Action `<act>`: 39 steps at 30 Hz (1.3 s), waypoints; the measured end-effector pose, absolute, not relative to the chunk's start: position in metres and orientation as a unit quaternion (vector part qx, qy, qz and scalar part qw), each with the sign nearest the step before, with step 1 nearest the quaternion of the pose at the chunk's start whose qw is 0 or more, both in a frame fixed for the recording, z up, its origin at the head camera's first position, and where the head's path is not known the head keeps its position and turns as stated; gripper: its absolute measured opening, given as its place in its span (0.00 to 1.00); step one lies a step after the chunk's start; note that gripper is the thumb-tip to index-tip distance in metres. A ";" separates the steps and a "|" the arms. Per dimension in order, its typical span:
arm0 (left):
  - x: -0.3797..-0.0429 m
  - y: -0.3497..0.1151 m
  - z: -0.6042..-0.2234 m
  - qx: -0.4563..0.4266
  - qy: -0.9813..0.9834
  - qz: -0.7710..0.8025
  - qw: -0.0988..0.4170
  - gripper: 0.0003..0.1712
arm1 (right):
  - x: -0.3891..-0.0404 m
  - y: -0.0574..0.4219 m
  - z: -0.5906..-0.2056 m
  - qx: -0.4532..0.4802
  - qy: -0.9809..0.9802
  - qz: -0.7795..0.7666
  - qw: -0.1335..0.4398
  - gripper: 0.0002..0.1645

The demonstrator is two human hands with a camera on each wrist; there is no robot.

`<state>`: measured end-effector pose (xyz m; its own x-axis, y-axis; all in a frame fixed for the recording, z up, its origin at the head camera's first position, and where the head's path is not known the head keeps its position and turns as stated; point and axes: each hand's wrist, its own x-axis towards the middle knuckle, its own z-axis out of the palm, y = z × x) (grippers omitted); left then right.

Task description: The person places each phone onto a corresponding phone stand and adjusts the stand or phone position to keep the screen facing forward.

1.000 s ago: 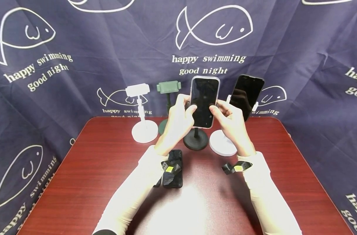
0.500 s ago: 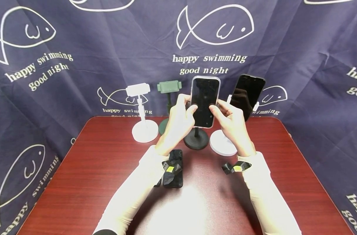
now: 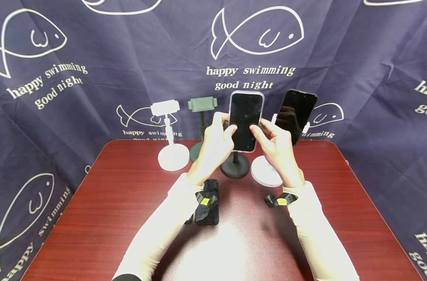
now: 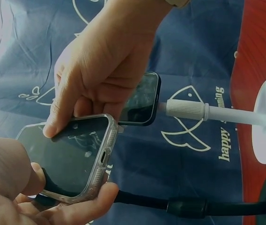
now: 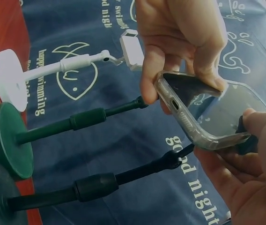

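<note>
A smartphone in a clear case (image 3: 247, 113) stands upright at the black phone stand (image 3: 235, 166), its dark screen toward me. My left hand (image 3: 216, 142) grips its left edge, thumb on the screen and fingers behind. On the opposite edge my right hand (image 3: 277, 146) holds it the same way. Both wrist views show the case's charging-port end (image 4: 103, 157) between the hands. The stand's black stem (image 5: 95, 186) runs up behind the phone; its clamp is mostly hidden by phone and fingers.
Right of the hands, another phone (image 3: 297, 113) sits in a white stand (image 3: 266, 171). A white stand (image 3: 173, 158) and a green stand (image 3: 202, 104) stand to the left. A dark phone (image 3: 207, 214) lies on the red table (image 3: 129, 195) beside another, partly under my left forearm.
Hardly anything differs. Both hands keep their hold on the phone, which has shifted very slightly; the right wrist has moved a little to the left.
</note>
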<state>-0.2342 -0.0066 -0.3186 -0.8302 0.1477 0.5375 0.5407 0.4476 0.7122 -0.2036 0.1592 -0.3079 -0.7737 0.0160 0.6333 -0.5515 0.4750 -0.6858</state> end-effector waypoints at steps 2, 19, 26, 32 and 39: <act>-0.235 -0.006 -0.319 -0.210 -0.826 -0.482 0.203 0.14 | -0.205 0.159 -0.309 0.162 -0.808 0.481 0.299 0.12; -0.245 -0.001 -0.321 -0.228 -0.820 -0.483 0.205 0.15 | -0.236 0.175 -0.337 0.143 -0.812 0.469 0.315 0.17; -0.247 -0.001 -0.323 -0.222 -0.821 -0.481 0.212 0.16 | -0.238 0.172 -0.338 0.135 -0.813 0.471 0.314 0.19; -0.250 -0.003 -0.333 -0.223 -0.791 -0.532 0.203 0.21 | -0.235 0.169 -0.344 0.108 -0.825 0.465 0.304 0.21; -0.252 -0.007 -0.346 -0.228 -0.721 -0.640 0.138 0.29 | -0.233 0.167 -0.356 0.088 -0.817 0.496 0.281 0.22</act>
